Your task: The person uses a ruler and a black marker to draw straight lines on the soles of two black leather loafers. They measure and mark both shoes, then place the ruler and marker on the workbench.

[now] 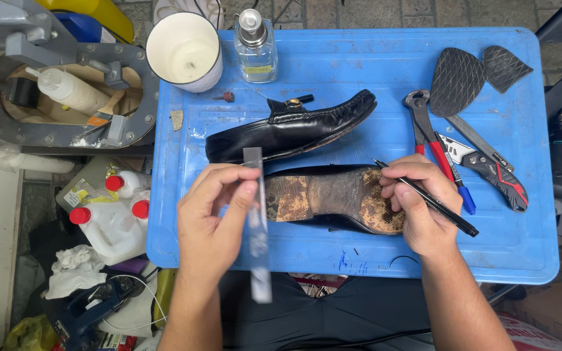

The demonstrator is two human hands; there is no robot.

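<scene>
My left hand (213, 208) holds a clear plastic ruler (257, 227) upright by its upper part, just left of an upturned black shoe (333, 198) with a worn, patchy sole. My right hand (417, 208) grips a black pen (427, 200) and rests against the toe end of that sole, the pen tip pointing up-left. A second black loafer (291, 127) lies on its side just behind, on the blue plastic table (372, 71).
Red-handled pincers (427, 133), a utility knife (489, 170) and two black rubber sole pieces (473, 75) lie at the right. A white cup (185, 51) and a clear pump bottle (255, 45) stand at the back. White jugs with red caps (112, 221) sit on the floor at the left.
</scene>
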